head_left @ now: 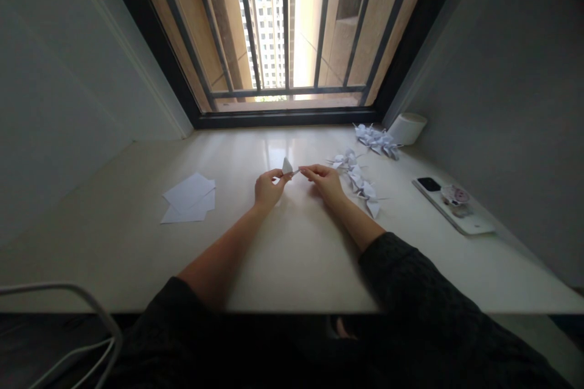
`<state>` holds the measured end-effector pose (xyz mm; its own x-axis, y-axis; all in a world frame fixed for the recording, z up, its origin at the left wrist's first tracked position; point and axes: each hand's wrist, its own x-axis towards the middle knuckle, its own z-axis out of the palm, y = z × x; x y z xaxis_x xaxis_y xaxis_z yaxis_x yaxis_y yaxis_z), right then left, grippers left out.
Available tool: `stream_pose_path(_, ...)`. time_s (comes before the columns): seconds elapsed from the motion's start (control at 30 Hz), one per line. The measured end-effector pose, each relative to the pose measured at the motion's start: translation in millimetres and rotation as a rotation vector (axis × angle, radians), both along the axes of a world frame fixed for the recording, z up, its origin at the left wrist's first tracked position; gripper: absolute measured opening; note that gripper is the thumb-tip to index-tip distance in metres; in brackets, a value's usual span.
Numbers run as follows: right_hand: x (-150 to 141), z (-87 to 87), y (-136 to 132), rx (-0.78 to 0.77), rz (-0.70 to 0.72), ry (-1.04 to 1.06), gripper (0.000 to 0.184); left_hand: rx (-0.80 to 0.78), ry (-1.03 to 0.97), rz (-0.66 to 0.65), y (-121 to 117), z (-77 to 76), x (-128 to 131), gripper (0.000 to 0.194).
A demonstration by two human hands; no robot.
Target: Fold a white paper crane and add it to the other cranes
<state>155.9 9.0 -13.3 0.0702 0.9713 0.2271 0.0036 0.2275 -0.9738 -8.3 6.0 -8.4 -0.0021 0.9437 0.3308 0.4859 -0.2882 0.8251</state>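
Note:
Over the middle of the white sill, a small folded white paper piece is held between my two hands. My left hand pinches its base, and a pointed flap stands up above the fingers. With thumb and forefinger, my right hand grips a thin tip that sticks out of the same paper on the right. The piece looks like an origami crane, as do the folded white paper cranes lying just right of my right hand. Loose white paper sheets overlap on the left.
Another cluster of folded paper cranes lies at the back right, beside a white roll or cup. A phone with a round grip rests at the right. The barred window closes off the back. A white cable loops at lower left.

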Motion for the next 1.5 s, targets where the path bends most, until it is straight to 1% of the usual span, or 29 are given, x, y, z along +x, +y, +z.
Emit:
stream_pose_path(0.1,-1.0,-0.9,0.3,-0.068,0.038,0.082,0.026,-0.007,-0.044,-0.036,0.7,-0.7,0.2,0.027)
stream_pose_path(0.2,-2.2,-2.5,0.9,-0.115,0.044,0.121,0.027,-0.012,-0.069,-0.051,1.6,-1.4,0.3,0.027)
stream_pose_path(0.53,1.8,-1.7,3.9,-0.134,0.059,0.117,0.036,-0.023,-0.051,-0.052,3.5,-2.0,-0.6,0.024)
stream_pose_path(0.8,3.0,-1.4,3.0,-0.1,0.089,0.081,0.031,-0.037,-0.057,-0.064,2.8,0.2,0.1,0.024)
stream_pose_path(1.17,2.8,-1.0,2.5,-0.032,0.042,-0.05,0.034,-0.023,-0.029,-0.054,2.8,-1.5,-1.9,0.027)
stream_pose_path(1.3,2.1,0.2,1.9,0.017,0.031,-0.067,0.032,-0.031,-0.032,-0.039,3.5,-2.5,-1.8,0.025)
stream_pose_path(1.5,0.4,0.2,1.9,0.067,0.005,-0.082,0.031,-0.031,-0.048,-0.052,3.7,-2.8,-1.8,0.025)
